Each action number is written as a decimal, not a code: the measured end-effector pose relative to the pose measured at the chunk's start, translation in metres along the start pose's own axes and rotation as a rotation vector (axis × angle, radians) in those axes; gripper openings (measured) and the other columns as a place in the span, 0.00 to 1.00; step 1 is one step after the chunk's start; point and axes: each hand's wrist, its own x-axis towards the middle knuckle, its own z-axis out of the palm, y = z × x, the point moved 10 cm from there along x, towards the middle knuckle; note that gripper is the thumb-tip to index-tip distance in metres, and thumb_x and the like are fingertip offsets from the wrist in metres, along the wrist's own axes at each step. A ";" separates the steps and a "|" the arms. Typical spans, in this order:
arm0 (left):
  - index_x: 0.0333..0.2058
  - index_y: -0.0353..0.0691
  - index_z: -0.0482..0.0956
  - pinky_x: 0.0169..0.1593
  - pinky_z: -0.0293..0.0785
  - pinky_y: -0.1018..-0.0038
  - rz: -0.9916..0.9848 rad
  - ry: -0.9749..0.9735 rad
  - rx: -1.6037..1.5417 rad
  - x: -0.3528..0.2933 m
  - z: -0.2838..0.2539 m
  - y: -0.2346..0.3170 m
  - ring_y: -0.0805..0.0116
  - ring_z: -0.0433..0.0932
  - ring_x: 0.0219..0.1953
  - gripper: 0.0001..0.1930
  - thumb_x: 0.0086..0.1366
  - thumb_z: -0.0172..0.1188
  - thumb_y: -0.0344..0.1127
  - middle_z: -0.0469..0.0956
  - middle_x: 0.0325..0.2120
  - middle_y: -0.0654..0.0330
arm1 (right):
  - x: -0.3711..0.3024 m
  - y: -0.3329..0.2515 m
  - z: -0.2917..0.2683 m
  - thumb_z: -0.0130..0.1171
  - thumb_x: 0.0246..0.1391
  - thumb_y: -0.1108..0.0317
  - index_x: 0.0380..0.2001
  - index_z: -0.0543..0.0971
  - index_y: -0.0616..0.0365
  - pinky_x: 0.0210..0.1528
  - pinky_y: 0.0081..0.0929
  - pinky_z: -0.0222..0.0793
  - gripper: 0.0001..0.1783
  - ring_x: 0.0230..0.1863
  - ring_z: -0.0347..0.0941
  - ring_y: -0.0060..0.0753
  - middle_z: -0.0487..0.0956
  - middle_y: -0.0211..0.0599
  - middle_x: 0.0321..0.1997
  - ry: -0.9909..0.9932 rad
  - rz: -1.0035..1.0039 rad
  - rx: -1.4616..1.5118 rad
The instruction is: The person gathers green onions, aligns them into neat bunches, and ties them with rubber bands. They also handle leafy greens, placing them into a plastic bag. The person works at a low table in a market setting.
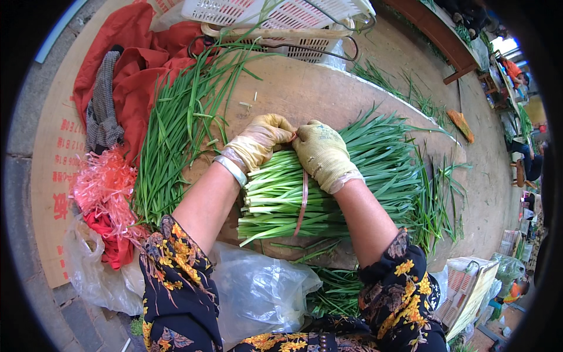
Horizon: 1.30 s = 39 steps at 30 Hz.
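Note:
A thick bunch of Chinese chives [271, 196] lies on the wooden board [316, 88], its pale cut ends to the left and green leaves to the right. A flat pink tie strip [303, 205] runs around the bunch near the cut ends. My left hand [258, 141], in a worn yellowish glove, is closed in a pinch on the strip's end above the bunch. Close beside it, my gloved right hand [322, 154] also pinches the strip, its back resting over the bunch. The two sets of fingertips nearly touch, hiding most of the strip's ends.
Loose chives [176, 129] are heaped at the left, beside red cloth [126, 64] and shredded pink strips [104, 182]. Clear plastic bags [258, 287] lie nearest me. White plastic baskets [275, 14] stand at the far edge; another crate [466, 293] sits at the right. People are farther off.

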 end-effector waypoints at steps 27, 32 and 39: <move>0.69 0.30 0.49 0.70 0.52 0.50 -0.052 0.132 2.103 -0.145 0.089 0.046 0.46 0.60 0.68 0.70 0.38 0.65 0.77 0.58 0.66 0.36 | -0.039 0.021 -0.026 0.57 0.53 0.72 0.32 0.80 0.66 0.46 0.21 0.71 0.08 0.39 0.79 0.26 0.83 0.37 0.35 0.184 0.055 1.172; 0.68 0.30 0.50 0.64 0.62 0.56 -0.148 0.112 1.914 -0.136 0.049 0.014 0.49 0.65 0.65 0.69 0.37 0.68 0.76 0.63 0.61 0.41 | -0.068 -0.036 -0.041 0.59 0.51 0.78 0.31 0.78 0.63 0.46 0.21 0.71 0.03 0.35 0.75 0.24 0.81 0.33 0.32 0.331 -0.134 1.057; 0.68 0.32 0.51 0.57 0.72 0.53 -0.032 0.087 1.961 -0.108 0.039 0.014 0.48 0.73 0.58 0.61 0.45 0.70 0.65 0.72 0.57 0.43 | -0.203 -0.110 -0.043 0.60 0.41 0.72 0.25 0.75 0.51 0.64 0.52 0.60 0.05 0.36 0.75 0.45 0.74 0.36 0.26 0.402 -0.793 0.440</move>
